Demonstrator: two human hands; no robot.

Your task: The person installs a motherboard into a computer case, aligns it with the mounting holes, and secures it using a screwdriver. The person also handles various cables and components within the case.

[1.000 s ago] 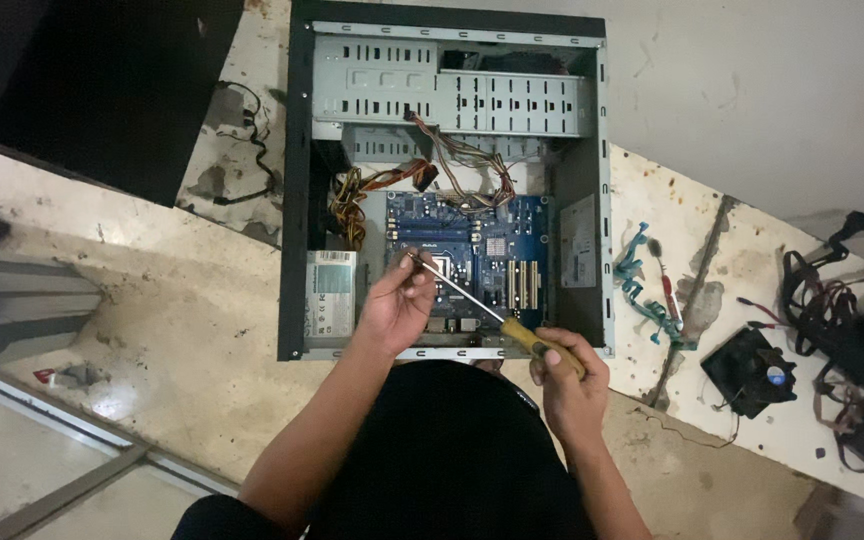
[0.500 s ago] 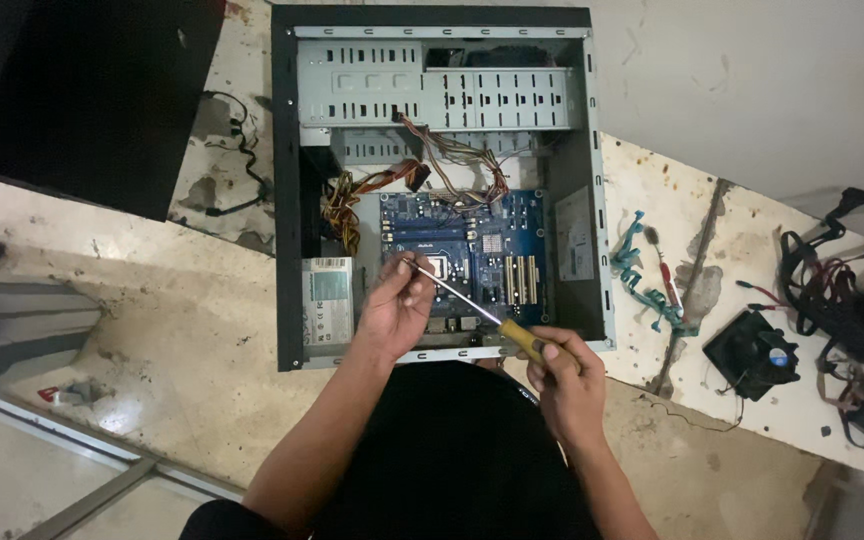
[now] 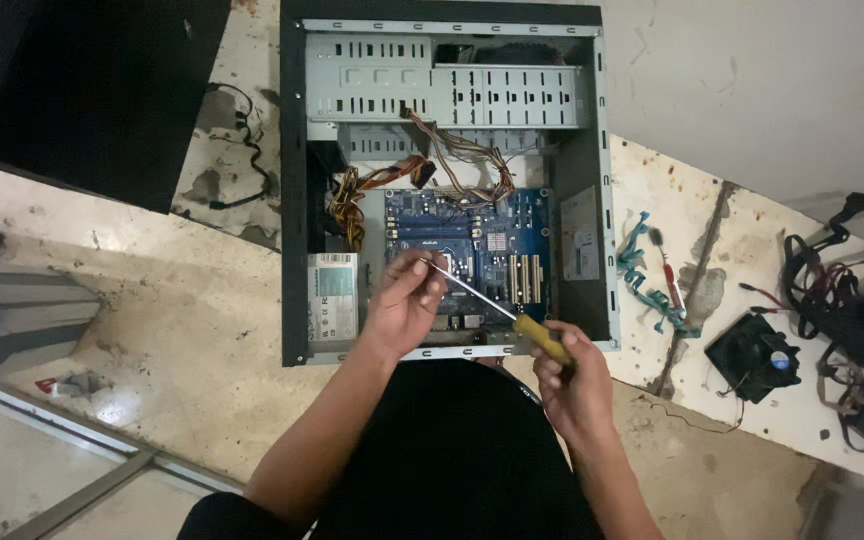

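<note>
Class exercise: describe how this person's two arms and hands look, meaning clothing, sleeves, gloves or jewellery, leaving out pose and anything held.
Both forearms are bare to the elbow. The left hand and right hand wear no gloves, and no rings, watch or bracelet show. Dark fabric, probably short sleeves, appears at the upper arms near the bottom edge.

At the bottom of the frame the person wears dark, plain black clothing over the lap and torso. Both forearms are bare, no sleeves reaching them. The left hand and right hand show no gloves, rings or watch.
</note>
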